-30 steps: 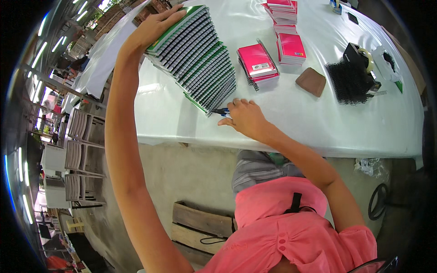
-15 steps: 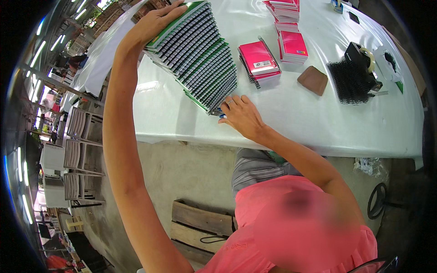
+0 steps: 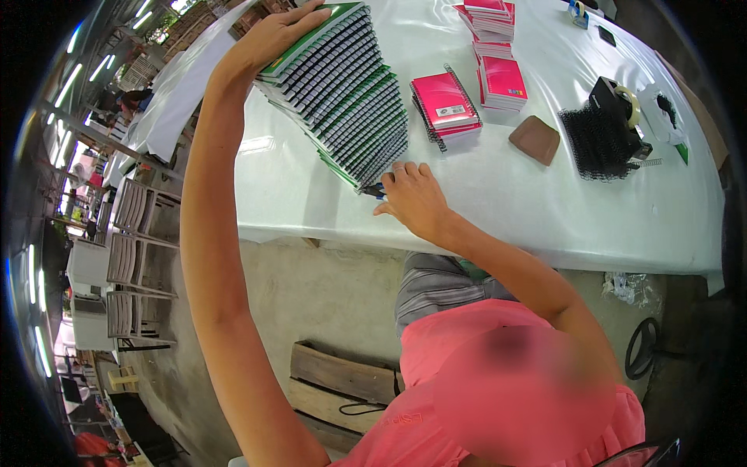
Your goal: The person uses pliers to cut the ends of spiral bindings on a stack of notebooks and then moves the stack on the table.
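A tall, leaning stack of spiral-bound notebooks [image 3: 342, 93] with green covers stands on the white table at the left, its coiled edges toward me. My left hand [image 3: 282, 35] lies on the top cover with its fingers stretched out. At the stack's lowest coils, my right hand [image 3: 416, 198] is closed around a small pair of pliers [image 3: 374, 191] with a dark head and blue handle parts. The pliers' tip is at the bottom corner of the stack; my fingers partly hide the handles.
Right of the stack lie pink spiral notebooks [image 3: 443, 101] and a pile of pink booklets [image 3: 502, 78]. Further right are a brown flat piece [image 3: 534, 140], a heap of black spiral coils [image 3: 587, 144] and a tape roll [image 3: 627, 105]. A wooden bench [image 3: 342, 373] stands below the table edge.
The view has shifted slightly. My right hand stays at the bottom corner of the stack, with the pliers' dark head now showing more. My left hand remains on top.
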### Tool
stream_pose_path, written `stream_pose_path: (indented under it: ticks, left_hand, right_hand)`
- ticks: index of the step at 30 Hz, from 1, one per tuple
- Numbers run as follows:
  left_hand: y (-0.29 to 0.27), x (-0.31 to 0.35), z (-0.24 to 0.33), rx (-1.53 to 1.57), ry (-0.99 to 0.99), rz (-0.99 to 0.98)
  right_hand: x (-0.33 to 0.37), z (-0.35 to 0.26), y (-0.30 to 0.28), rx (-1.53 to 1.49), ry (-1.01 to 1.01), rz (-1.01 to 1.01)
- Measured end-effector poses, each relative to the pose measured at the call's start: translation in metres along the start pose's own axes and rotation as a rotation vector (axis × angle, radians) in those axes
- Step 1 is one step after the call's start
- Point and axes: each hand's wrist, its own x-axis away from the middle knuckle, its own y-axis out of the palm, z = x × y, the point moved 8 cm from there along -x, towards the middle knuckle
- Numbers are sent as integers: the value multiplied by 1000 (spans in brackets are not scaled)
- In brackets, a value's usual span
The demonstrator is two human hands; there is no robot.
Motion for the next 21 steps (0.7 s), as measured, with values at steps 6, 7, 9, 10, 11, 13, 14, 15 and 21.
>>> stream_pose_path:
  ticks: [6, 7, 9, 10, 11, 13, 14, 15, 21]
  left_hand:
    - [5, 2, 20, 29, -140, 43]
    - [3, 4, 17, 35, -179, 41]
    - [-8, 8, -6, -4, -85, 41]
    - [-6, 2, -1, 9, -77, 35]
    - [-3, -1, 6, 119, -117, -54]
    - [8, -4, 8, 227, -154, -147]
    - [4, -4, 1, 126, -90, -61]
    - [-3, -2, -6, 25, -25, 23]
    - [1, -2, 2, 39, -67, -2]
  right_hand:
    - [2, 2, -1, 33, -149, 118]
    - [1, 0, -1, 29, -156, 118]
    - [0, -12, -5, 36, -198, 143]
    - [1, -6, -2, 43, -187, 133]
    - [2, -1, 1, 24, -170, 115]
    - [3, 4, 5, 4, -150, 99]
    - [1, -2, 4, 16, -174, 130]
    - [0, -8, 2, 28, -198, 162]
    - [-11, -4, 15, -285, 60, -385]
